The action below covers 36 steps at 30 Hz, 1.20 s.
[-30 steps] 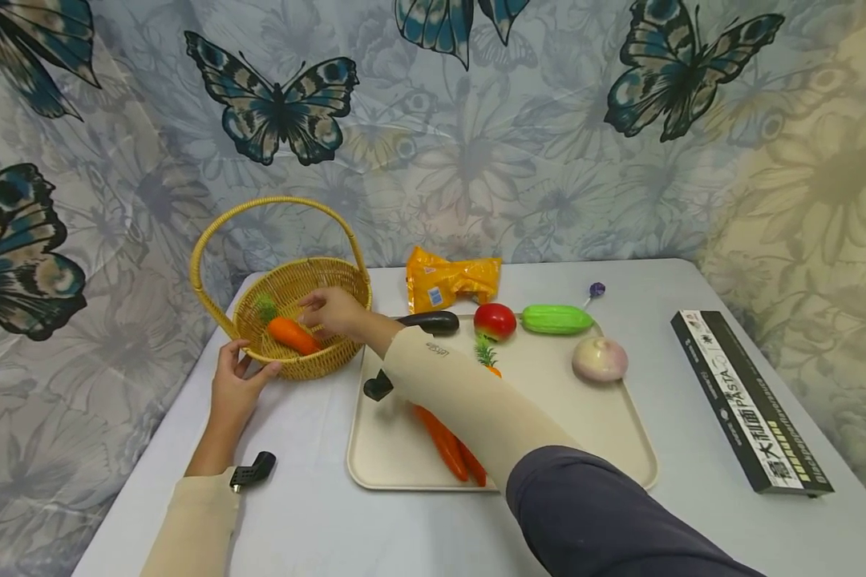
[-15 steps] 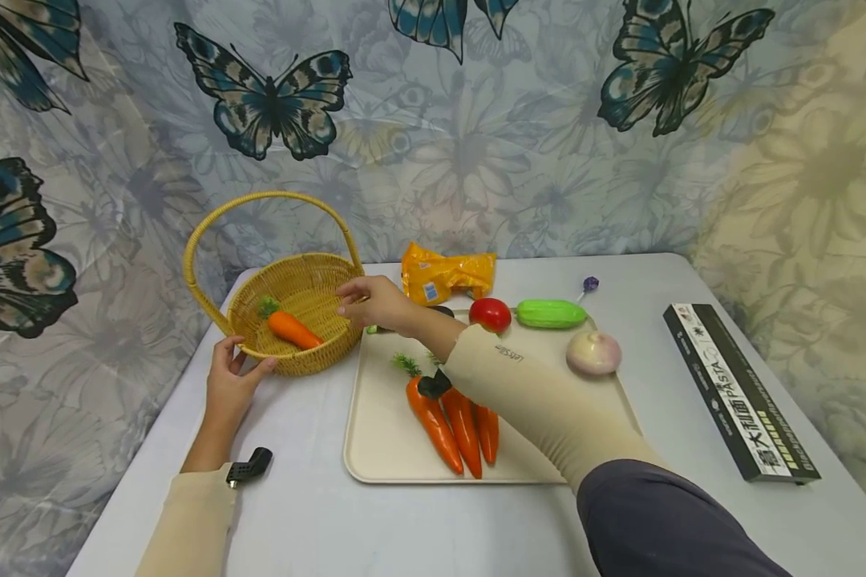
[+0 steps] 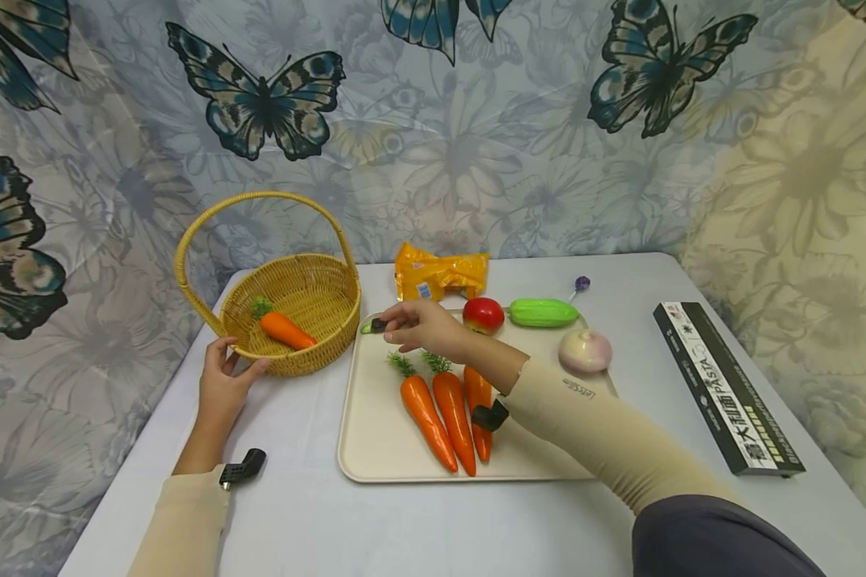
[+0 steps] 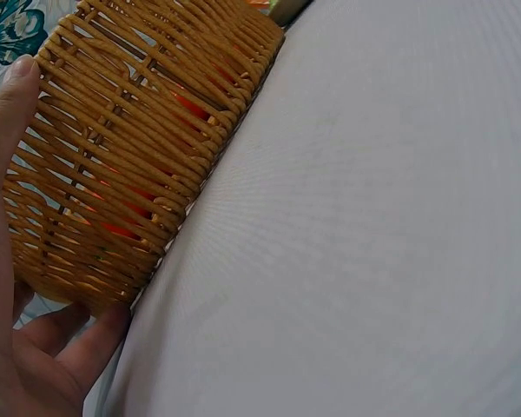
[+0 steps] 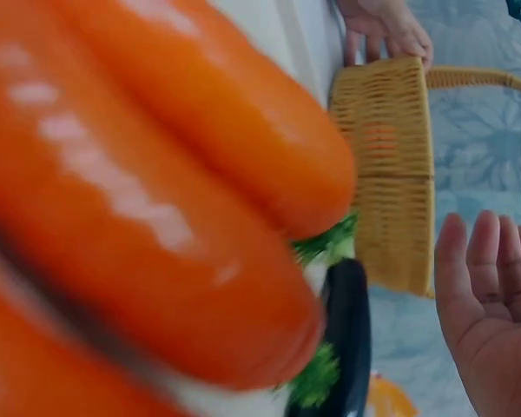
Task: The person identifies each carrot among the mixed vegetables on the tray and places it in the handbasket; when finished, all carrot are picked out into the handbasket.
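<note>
My left hand (image 3: 220, 385) holds the near left side of a yellow wicker basket (image 3: 296, 365), thumb at the rim and fingers against the wall in the left wrist view. One carrot (image 3: 287, 330) with a green top lies inside. My right hand (image 3: 429, 328), fingers loosely extended and holding nothing, hovers over the back left of a cream tray (image 3: 371, 437). It partly hides an eggplant (image 3: 378, 325), whose dark body (image 5: 352, 304) shows better in the right wrist view. Several carrots lie on the tray, including a left carrot (image 3: 427, 421) and a middle carrot (image 3: 453, 417).
Along the tray's back and right are a tomato (image 3: 483, 316), a green cucumber-like vegetable (image 3: 544, 312) and an onion (image 3: 584, 351). Behind stand an orange packet (image 3: 440, 274) and a purple lollipop (image 3: 582, 284). A black pasta box (image 3: 729, 386) lies at the right.
My right hand has come out of the basket and moved right, over the tray, uncovering the carrots there. The carrot stays in the basket. My left hand keeps its hold.
</note>
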Each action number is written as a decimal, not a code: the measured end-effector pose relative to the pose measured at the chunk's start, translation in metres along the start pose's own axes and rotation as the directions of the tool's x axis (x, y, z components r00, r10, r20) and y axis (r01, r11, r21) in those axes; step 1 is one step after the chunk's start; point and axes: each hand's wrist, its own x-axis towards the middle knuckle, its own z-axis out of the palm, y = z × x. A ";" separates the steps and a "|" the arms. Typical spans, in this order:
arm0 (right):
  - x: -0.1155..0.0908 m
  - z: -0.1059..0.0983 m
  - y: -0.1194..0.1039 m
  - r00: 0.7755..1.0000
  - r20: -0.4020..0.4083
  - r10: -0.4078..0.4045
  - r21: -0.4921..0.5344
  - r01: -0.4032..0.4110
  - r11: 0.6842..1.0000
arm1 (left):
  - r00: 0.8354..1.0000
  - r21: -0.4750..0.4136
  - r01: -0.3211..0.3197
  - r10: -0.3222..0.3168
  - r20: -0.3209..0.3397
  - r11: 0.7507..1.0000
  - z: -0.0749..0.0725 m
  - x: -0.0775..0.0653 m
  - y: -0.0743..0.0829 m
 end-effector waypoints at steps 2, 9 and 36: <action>-0.011 -0.006 0.004 1.000 -0.026 0.000 -0.025 -0.001 1.000 | 1.000 0.005 0.001 -0.001 -0.003 1.000 0.000 0.001 -0.002; -0.046 -0.028 0.017 0.996 -0.090 0.001 -0.057 -0.006 0.998 | 1.000 0.017 -0.005 0.005 -0.003 1.000 0.002 0.001 -0.003; -0.129 -0.037 0.065 0.943 -0.332 -0.008 -0.161 -0.048 0.986 | 1.000 0.027 -0.017 0.016 0.006 0.999 -0.002 -0.001 -0.001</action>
